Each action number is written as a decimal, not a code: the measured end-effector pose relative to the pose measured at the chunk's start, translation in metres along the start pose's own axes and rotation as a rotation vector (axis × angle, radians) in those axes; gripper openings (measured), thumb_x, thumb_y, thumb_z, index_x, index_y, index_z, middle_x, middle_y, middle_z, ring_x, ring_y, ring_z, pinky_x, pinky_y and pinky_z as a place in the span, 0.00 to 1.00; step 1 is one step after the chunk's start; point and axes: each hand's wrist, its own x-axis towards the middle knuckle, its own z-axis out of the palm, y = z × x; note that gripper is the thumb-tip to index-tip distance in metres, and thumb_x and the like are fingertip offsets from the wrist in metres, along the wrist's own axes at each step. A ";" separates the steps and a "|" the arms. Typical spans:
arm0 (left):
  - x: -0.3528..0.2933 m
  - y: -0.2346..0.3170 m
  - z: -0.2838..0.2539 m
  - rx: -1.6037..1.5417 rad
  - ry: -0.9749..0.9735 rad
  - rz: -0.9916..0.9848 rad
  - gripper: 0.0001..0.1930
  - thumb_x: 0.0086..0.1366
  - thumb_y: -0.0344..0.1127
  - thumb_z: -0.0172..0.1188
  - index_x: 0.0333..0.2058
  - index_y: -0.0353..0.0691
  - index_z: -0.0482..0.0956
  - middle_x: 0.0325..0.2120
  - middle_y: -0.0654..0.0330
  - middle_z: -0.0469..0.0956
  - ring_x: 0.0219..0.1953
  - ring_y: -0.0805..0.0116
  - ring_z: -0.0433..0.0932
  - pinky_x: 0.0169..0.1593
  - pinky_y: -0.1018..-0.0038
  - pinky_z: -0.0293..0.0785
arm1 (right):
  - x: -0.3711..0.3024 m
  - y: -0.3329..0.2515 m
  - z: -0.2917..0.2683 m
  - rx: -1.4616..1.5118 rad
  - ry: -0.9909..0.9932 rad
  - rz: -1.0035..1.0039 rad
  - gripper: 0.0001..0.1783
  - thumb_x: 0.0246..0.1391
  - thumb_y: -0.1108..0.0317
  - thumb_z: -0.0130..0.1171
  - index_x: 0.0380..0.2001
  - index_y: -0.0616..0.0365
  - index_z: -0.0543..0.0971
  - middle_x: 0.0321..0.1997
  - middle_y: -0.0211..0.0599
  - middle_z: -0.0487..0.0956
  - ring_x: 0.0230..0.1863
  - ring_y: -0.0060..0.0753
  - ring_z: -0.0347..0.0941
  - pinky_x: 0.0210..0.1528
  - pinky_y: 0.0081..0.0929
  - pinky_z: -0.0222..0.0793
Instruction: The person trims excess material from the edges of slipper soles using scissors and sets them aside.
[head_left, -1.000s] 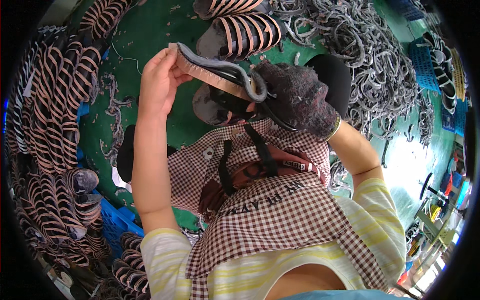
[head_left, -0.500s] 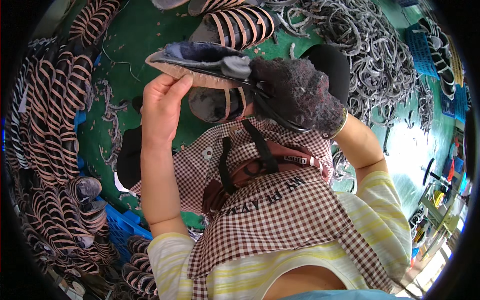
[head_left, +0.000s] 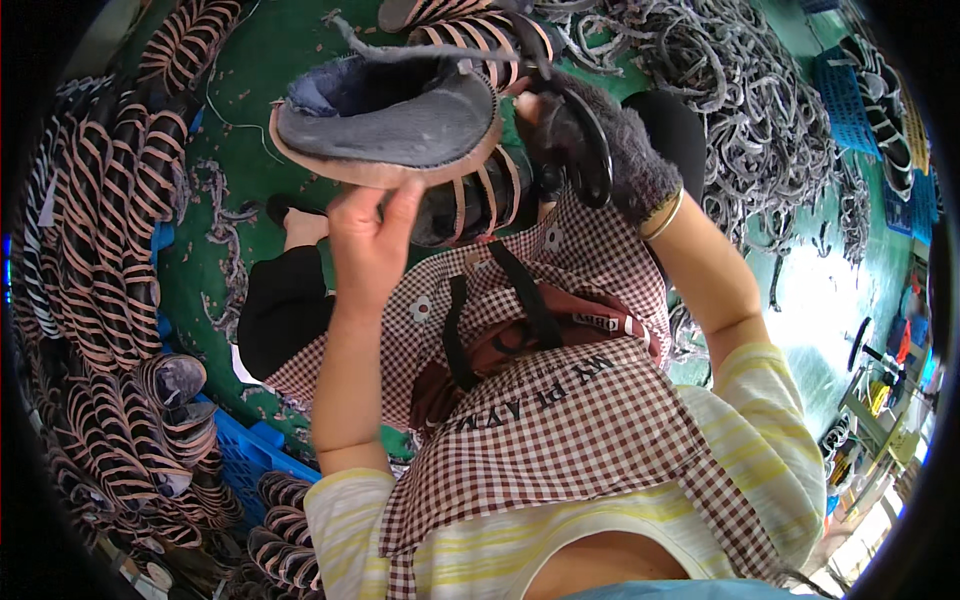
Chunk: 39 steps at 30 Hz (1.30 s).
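Observation:
My bare left hand (head_left: 368, 235) pinches the tan lower edge of a grey shoe upper (head_left: 390, 140) with dark fuzzy lining inside, held up in front of me. A narrow grey fuzzy strip (head_left: 425, 52) runs along the top of its opening, one end curling up free at the left. My right hand (head_left: 610, 145), in a dark lint-covered glove with a bare fingertip showing, grips black-handled scissors (head_left: 596, 150). Their blades point away from me, close to the strip's right end. Whether the strip is still joined to the upper, I cannot tell.
Nested stacks of tan-edged uppers (head_left: 125, 230) line the left side, beside a blue crate (head_left: 255, 460). More uppers (head_left: 480, 205) lie on the green floor ahead. A big heap of grey trimmed strips (head_left: 740, 120) spreads at the right, with blue baskets of shoes (head_left: 845, 105) beyond.
The upper has turned to show its side and opening, and my left hand has shifted right beneath it. The scissors have swung away from me, and a long strip now trails over the opening.

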 end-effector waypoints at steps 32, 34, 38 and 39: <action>0.002 -0.026 -0.046 -0.978 0.197 -0.097 0.14 0.64 0.31 0.43 0.49 0.37 0.65 0.46 0.57 0.69 0.46 0.65 0.70 0.51 0.64 0.66 | -0.031 -0.005 -0.001 -0.856 -0.059 -0.503 0.26 0.30 0.64 0.65 0.38 0.56 0.72 0.30 0.39 0.73 0.29 0.47 0.71 0.29 0.36 0.64; -0.001 -0.028 -0.047 -0.978 0.212 -0.108 0.14 0.64 0.31 0.44 0.48 0.37 0.65 0.44 0.57 0.70 0.45 0.65 0.71 0.50 0.64 0.67 | -0.032 -0.008 -0.001 -0.847 -0.122 -0.464 0.25 0.30 0.65 0.65 0.37 0.56 0.72 0.30 0.39 0.74 0.30 0.46 0.71 0.29 0.36 0.64; 0.000 -0.024 -0.049 -0.957 0.109 -0.085 0.14 0.64 0.30 0.43 0.47 0.35 0.66 0.43 0.55 0.71 0.43 0.63 0.72 0.49 0.64 0.68 | -0.032 -0.012 -0.004 -0.919 -0.068 -0.409 0.23 0.30 0.64 0.64 0.35 0.55 0.73 0.29 0.38 0.74 0.30 0.46 0.71 0.30 0.35 0.65; 0.000 -0.021 -0.046 -0.919 0.087 -0.080 0.14 0.64 0.29 0.43 0.47 0.34 0.66 0.42 0.54 0.71 0.43 0.63 0.73 0.48 0.64 0.69 | -0.031 -0.013 -0.005 -0.957 -0.015 -0.461 0.23 0.30 0.64 0.64 0.35 0.55 0.74 0.27 0.38 0.75 0.30 0.47 0.71 0.30 0.36 0.65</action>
